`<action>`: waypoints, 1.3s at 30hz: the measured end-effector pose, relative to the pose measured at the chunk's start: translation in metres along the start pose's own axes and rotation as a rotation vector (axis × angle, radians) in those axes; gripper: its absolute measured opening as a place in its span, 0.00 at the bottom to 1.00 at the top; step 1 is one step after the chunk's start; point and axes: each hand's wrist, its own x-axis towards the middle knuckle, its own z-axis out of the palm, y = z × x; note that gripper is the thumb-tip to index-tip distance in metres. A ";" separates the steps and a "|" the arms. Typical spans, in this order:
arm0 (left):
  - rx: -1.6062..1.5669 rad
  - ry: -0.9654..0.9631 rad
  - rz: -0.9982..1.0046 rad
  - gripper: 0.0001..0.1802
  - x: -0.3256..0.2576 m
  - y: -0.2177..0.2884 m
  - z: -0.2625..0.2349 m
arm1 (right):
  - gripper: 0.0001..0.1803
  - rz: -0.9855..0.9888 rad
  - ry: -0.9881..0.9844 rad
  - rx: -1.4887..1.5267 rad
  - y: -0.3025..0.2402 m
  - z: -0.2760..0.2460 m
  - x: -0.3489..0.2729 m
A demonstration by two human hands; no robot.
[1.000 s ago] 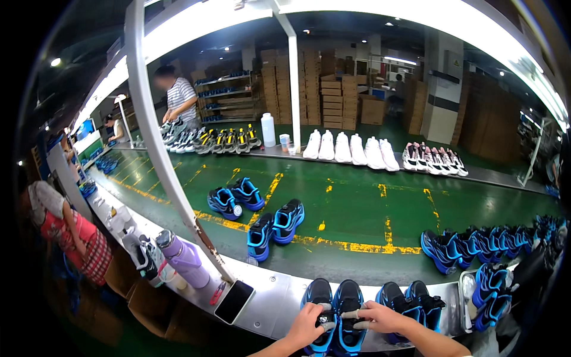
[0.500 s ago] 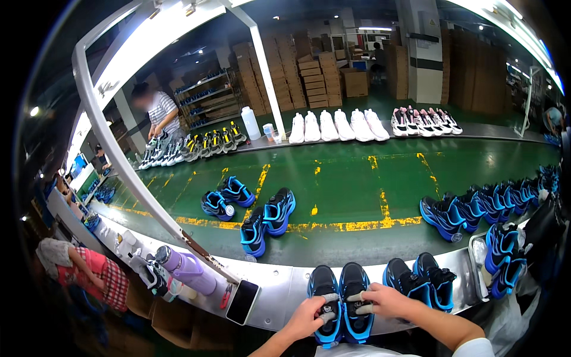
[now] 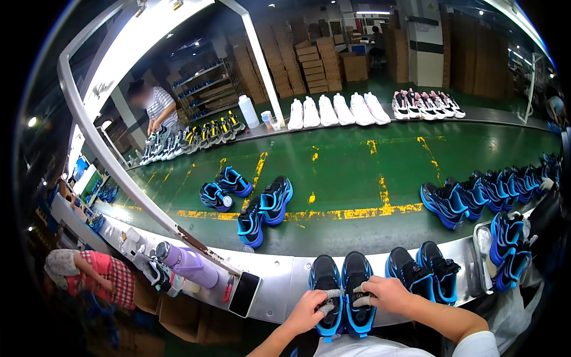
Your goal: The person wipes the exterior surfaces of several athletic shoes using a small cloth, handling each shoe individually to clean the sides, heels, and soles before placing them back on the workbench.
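Note:
A pair of black sneakers with bright blue soles stands side by side on the metal ledge before me, toes pointing away. My left hand (image 3: 310, 309) is closed at the lacing of the left sneaker (image 3: 325, 269), thumb and fingers pressed on its tongue area. On the right sneaker (image 3: 357, 268), my right hand (image 3: 386, 294) pinches at the same place from the right side. Pale finger covers sit on several of my fingertips. My fingers hide most of the laces. Just right of my right hand stands another matching sneaker pair (image 3: 410, 272).
A phone (image 3: 245, 294), red-handled snips (image 3: 228, 288) and a purple bottle (image 3: 191, 266) lie or stand left on the ledge. More blue-black sneakers (image 3: 443, 202) line the green conveyor (image 3: 333, 172). White sneakers (image 3: 327, 111) stand across it. A co-worker (image 3: 157, 107) handles shoes at far left.
The view has tilted slightly, so the ledge and shoes sit higher in the picture. Both hands stay at the lacing of the same two sneakers, with small finger shifts.

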 end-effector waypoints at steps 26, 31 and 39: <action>-1.438 0.007 -1.060 0.16 0.004 0.090 0.055 | 0.19 0.019 -0.045 0.175 0.011 -0.007 0.007; -1.512 0.089 -0.991 0.16 -0.002 0.079 0.075 | 0.17 -0.130 -0.060 0.237 0.026 -0.005 0.010; -1.517 0.102 -0.979 0.16 0.002 0.085 0.072 | 0.16 -0.062 -0.017 0.256 0.024 -0.005 0.009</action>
